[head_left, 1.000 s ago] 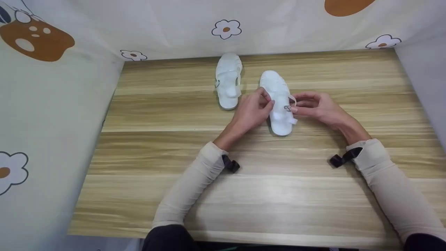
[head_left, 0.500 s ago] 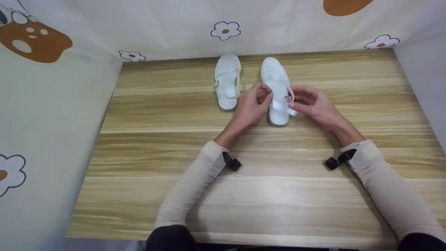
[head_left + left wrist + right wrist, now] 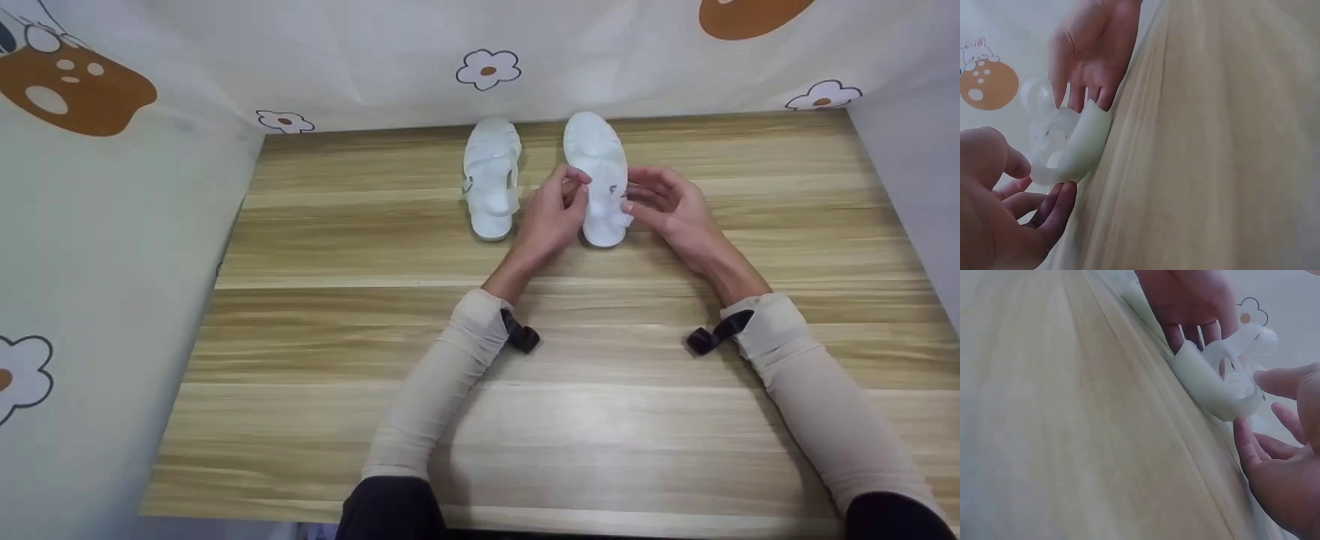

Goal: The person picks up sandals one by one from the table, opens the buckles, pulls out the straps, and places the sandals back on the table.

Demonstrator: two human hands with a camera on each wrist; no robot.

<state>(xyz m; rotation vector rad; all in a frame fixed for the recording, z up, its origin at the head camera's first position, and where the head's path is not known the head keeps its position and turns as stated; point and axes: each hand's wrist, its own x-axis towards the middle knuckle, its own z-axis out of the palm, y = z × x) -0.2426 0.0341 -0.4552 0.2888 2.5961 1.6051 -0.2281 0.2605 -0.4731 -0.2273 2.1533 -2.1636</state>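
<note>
My left hand [image 3: 551,216] and right hand [image 3: 686,216] clamp 1 white sandal [image 3: 602,176]; probably light, flexible, smooth. Best held low, both sides.

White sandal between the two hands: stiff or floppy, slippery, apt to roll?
The sandal probably won't roll: long, low shape. The thick-looking sole likely stays fairly stiff, while the thin, arched straps may flex if lifted by them. Its smooth, slightly glossy surface suggests it could be a bit slippery.
</note>
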